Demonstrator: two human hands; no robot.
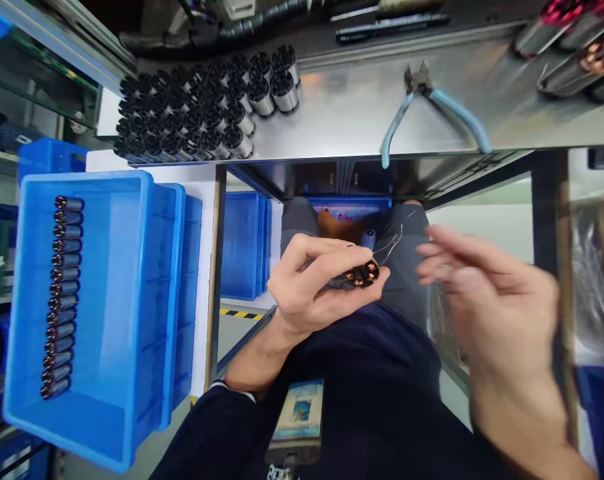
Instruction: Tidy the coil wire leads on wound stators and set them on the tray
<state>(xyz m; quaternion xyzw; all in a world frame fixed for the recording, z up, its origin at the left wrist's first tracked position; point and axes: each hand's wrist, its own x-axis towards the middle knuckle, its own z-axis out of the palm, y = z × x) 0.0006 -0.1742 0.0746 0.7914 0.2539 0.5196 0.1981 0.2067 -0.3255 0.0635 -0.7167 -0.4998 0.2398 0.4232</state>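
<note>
Left of the steel bench (342, 100), a blue bin (102, 373) is noted, in which a column of wound cylinders (65, 274) is laid, axes crosswise. On the bench's left end, black-capped cylinders (242, 123) are packed closely. Before the bench's near edge, over the lap, a copper-wound cylinder (365, 273) is gripped between thumb and fingers of the left hand (312, 283). Its long axis is directed roughly left-right, the wound end being pointed right and up toward the camera — the other end is covered. Cutters (419, 81) are laid on the bench's right half, handles toward its near edge. Farther right, before the bench, the right hand (497, 293) is held apart, blurred — whether anything is pinched cannot be told.
</note>
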